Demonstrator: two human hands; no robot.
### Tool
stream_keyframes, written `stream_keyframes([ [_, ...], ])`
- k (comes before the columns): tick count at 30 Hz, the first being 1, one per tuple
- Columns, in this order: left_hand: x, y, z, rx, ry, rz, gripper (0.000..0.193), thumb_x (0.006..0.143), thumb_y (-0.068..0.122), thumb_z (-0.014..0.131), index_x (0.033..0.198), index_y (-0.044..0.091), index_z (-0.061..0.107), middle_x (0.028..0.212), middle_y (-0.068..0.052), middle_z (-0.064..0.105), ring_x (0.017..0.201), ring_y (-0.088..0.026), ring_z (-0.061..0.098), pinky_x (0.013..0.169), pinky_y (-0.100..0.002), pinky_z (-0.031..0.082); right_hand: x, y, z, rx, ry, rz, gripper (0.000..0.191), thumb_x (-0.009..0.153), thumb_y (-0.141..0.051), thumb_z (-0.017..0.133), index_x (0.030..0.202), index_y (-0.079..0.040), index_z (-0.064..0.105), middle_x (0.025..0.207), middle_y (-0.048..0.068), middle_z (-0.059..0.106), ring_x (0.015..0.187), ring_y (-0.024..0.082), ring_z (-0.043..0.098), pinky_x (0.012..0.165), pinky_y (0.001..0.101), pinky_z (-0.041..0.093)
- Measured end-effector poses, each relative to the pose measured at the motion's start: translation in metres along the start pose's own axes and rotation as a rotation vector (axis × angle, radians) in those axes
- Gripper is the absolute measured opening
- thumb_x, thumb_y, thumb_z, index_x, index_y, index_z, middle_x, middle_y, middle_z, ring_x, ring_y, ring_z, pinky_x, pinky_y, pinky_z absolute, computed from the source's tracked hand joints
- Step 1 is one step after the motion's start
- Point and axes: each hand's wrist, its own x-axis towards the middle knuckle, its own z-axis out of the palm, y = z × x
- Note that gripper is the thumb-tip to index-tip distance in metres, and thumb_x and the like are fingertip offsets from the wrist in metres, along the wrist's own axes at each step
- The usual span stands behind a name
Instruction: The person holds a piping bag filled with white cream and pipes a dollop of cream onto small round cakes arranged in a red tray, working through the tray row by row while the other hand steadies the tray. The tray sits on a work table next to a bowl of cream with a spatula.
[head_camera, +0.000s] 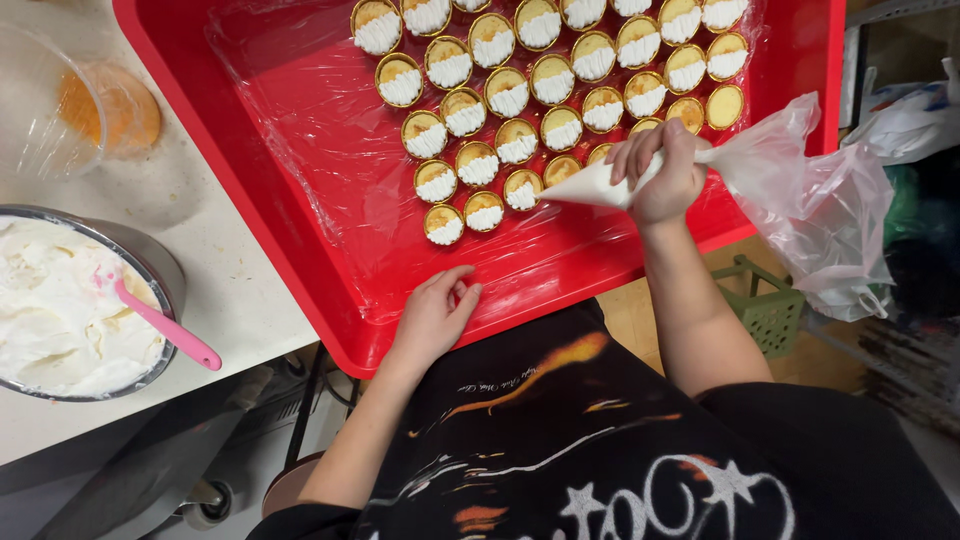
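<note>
Left grip (432, 318) flat on tray (300, 235) — seemingly empty.

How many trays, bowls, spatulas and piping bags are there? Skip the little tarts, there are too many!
Red tray: 1
Metal bowl: 1
Pink spatula: 1
Piping bag: 1
Total: 4

We see a glossy red plastic tray (300, 190) lined with crinkled clear film (340, 130). Above it, a soft translucent plastic piping bag (790, 190). Left of the tray, a dull metal bowl (150, 260).
</note>
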Motion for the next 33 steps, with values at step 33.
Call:
stream_keyframes([
  [33, 0.0004, -0.0028, -0.0025, 0.004, 0.003, -0.022, 0.037, 0.093, 0.025, 0.069, 0.121, 0.000, 0.069, 0.078, -0.006, 0.063, 0.066, -0.015, 0.059, 0.066, -0.031, 0.052, 0.0032, 0.0087, -0.0042, -0.051, 0.037, -0.041, 0.050, 0.114, -0.025, 0.034, 0.067, -0.008, 0.039, 0.055, 0.010, 0.039, 0.047, 0.026, 0.044, 0.057, 0.0413, 0.049],
])
